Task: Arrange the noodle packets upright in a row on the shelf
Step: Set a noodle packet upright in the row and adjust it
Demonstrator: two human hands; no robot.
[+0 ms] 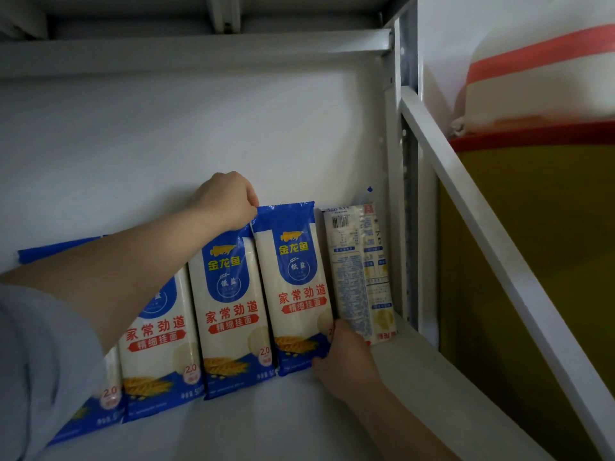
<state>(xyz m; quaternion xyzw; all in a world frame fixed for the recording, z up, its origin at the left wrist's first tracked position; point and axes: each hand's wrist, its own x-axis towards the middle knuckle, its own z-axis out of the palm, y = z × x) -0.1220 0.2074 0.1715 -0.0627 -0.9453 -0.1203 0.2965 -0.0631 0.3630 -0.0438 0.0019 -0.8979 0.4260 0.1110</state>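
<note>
Several blue-and-white noodle packets stand upright in a row against the white back wall of the shelf. My left hand pinches the top edge of the second packet from the right of the blue ones, next to the top of the neighbouring packet. That neighbouring packet's lower right corner is gripped by my right hand. A further packet stands at the row's right end with its printed back facing out, upside down. My left forearm hides the tops of the packets on the left.
A white metal shelf post and a slanted white bar close the right side. Beyond them stand a yellow container with a red rim and a white bag with a red band. The upper shelf's underside is overhead.
</note>
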